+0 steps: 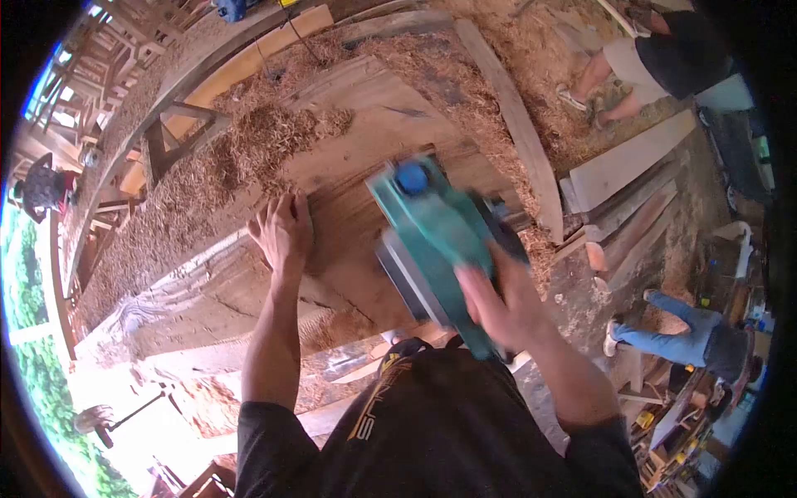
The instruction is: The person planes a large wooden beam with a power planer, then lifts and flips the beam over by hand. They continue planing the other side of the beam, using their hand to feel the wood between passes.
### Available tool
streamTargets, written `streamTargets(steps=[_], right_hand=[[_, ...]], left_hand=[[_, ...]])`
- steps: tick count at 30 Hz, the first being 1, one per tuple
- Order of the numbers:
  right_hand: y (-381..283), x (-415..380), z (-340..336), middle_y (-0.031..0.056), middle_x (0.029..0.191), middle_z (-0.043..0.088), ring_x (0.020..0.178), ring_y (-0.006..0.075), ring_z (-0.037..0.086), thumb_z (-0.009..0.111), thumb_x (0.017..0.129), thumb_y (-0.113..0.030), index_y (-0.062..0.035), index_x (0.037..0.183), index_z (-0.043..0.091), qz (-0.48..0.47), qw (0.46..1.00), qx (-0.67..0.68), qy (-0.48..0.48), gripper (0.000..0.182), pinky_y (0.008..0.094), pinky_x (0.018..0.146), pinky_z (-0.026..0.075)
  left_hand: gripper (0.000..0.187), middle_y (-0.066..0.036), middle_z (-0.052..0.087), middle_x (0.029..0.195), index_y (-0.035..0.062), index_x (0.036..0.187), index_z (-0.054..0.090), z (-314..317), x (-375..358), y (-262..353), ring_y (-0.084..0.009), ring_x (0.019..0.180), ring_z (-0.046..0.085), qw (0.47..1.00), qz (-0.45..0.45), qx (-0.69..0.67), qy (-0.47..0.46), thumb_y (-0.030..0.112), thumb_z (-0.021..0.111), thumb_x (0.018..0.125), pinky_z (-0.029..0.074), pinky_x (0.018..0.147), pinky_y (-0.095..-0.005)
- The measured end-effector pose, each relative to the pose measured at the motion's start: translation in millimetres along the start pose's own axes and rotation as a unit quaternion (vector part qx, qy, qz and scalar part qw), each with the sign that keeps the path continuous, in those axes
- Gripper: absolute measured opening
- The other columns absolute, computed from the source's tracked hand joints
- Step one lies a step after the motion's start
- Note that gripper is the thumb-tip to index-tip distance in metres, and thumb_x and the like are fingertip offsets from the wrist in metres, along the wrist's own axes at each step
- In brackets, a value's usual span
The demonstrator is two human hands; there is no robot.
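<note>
My right hand (505, 305) is wrapped round the rear handle of a green electric planer (436, 222) with a blue front knob. Motion smears both the hand and the planer, which is tilted and overlaps the wood slab in this view. A broad slab (353, 228) with dark grain lies in front of me. On it rests my left hand (286, 236), fingers slightly bent and spread, with no tool in it. Curly wood shavings (266, 141) are heaped just beyond the left fingertips.
A long plank (515, 124) runs along the slab's right side. More boards (635, 162) lie farther right. One person (652, 70) is at the upper right, another (693, 328) at the right, another (46, 187) at the far left. A curved timber (124, 141) borders the left.
</note>
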State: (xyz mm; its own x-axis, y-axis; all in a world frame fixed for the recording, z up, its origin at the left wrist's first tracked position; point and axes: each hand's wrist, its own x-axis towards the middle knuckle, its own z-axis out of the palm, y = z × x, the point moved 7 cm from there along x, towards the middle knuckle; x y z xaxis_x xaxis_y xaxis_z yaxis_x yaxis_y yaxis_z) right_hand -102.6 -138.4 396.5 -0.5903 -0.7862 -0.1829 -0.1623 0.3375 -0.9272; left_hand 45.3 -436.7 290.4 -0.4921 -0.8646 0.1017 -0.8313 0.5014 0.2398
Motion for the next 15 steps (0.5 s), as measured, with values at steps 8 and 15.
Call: streamTargets(steps=[8,15], right_hand=[[32,-81,-11,0.0236,0.088,0.066,0.079,0.0357,0.069,0.064,0.093,-0.030,0.0066,0.117,0.054,0.112,0.992,0.040,-0.048,0.044,0.0416,0.070,0.053],[-18,50,15,0.0188,0.072,0.068,0.063,0.0358,0.070,0.057,0.099,-0.042,0.0047,0.107,0.059,-0.010,0.999,-0.014,0.038,0.047,0.0425,0.057,0.055]], left_hand=[[0.037,-0.004,0.066,0.123,0.0148,0.119,0.068,2,0,5,-0.0274,0.126,0.051,1.000,0.001,0.009,0.012,0.041,0.048,0.102,0.023,0.112,-0.0539],[0.038,-0.007,0.067,0.122,0.0139,0.116,0.070,3,-2,0,-0.0292,0.126,0.052,1.000,0.002,0.008,0.008,0.042,0.049,0.102,0.024,0.112,-0.0529]])
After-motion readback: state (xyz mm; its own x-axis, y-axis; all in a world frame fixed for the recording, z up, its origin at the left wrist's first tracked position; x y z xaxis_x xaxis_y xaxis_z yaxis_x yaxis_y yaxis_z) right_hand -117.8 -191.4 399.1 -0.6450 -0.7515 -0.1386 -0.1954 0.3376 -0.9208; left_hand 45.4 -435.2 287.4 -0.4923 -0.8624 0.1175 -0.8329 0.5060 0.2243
